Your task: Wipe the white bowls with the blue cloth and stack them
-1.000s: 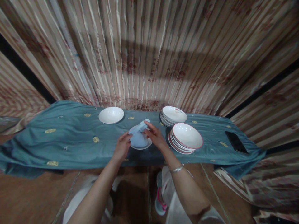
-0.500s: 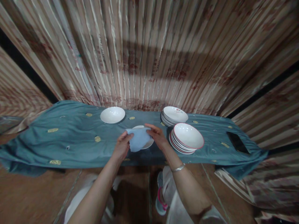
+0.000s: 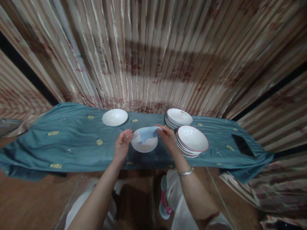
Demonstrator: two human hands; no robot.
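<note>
Pinches light-blue cloth (image 3: 149, 133) in right hand (image 3: 168, 137) over shallow white plate (image 3: 144, 148); holds left hand (image 3: 122, 143) released, slightly curled, beside it.

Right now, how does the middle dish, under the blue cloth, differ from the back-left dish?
The middle dish is partly hidden by the blue cloth in your right hand; the back-left dish shows in full.
The middle dish sits nearer the front of the tablecloth, the back-left dish nearer the curtain.
Both look white and round.
</note>
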